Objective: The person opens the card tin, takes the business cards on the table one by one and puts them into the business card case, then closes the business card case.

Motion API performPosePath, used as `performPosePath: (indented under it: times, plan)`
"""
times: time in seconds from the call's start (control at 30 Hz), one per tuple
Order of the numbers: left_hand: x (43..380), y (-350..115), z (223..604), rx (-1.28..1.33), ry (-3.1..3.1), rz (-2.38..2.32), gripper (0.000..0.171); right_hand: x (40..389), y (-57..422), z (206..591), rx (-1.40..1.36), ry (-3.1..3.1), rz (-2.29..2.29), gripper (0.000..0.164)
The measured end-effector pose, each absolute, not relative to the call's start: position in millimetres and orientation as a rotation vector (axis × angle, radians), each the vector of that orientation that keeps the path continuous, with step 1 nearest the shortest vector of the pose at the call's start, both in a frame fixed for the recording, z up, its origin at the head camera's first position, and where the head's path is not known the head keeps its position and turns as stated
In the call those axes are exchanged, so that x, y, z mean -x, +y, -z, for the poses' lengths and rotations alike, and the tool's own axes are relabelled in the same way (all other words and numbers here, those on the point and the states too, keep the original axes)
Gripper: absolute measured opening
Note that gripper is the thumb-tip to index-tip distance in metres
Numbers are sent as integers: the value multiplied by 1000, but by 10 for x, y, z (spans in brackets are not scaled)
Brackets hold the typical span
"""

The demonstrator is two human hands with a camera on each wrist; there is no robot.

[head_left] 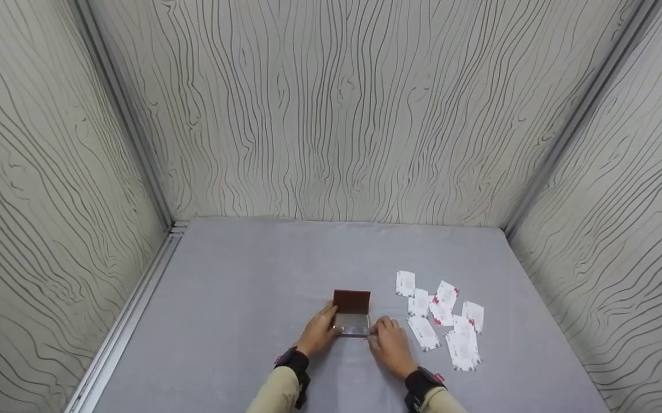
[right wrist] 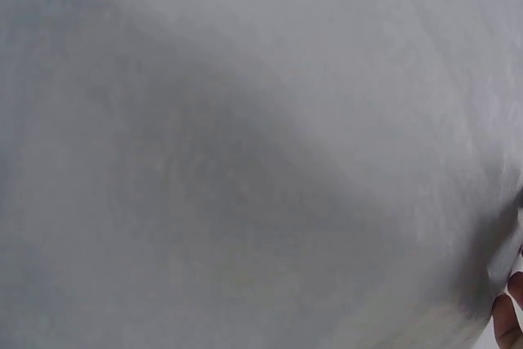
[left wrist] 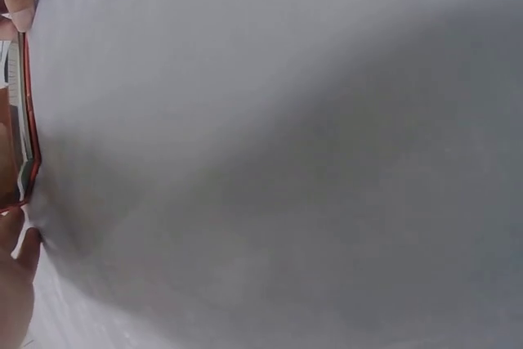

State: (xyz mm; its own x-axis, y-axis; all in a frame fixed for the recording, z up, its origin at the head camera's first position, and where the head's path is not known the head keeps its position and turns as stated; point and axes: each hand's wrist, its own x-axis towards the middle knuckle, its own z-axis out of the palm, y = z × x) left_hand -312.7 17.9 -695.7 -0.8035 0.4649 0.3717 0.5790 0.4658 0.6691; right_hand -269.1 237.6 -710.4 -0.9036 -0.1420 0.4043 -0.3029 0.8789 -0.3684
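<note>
A small card case (head_left: pixel 353 330) stands on the grey cloth, its brown lid (head_left: pixel 351 302) raised at the back and its shiny metal inside showing. My left hand (head_left: pixel 318 331) holds its left side, with the fingers along the side and the thumb by the front corner. At the front right corner, my right hand (head_left: pixel 390 344) pinches the case with bent fingers. In the left wrist view, the case's reddish front edge (left wrist: pixel 29 104) runs between the two hands. Only some fingertips (right wrist: pixel 505 316) of the right hand show in the right wrist view; the case is hidden there.
Several white cards (head_left: pixel 423 332) with small printed designs lie scattered to the right of the case, some overlapping, a few with red flower patterns. Grey cloth (head_left: pixel 239 287) covers the table. Wood-grain patterned walls (head_left: pixel 331 115) enclose it at the back and both sides.
</note>
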Motion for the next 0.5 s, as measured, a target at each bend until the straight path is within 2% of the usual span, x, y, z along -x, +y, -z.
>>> performPosePath:
  times: [0.5]
  plan:
    - [3118, 163, 7027, 862, -2683, 1248, 46, 2678, 2365, 7096, -339, -2668, -582, 15]
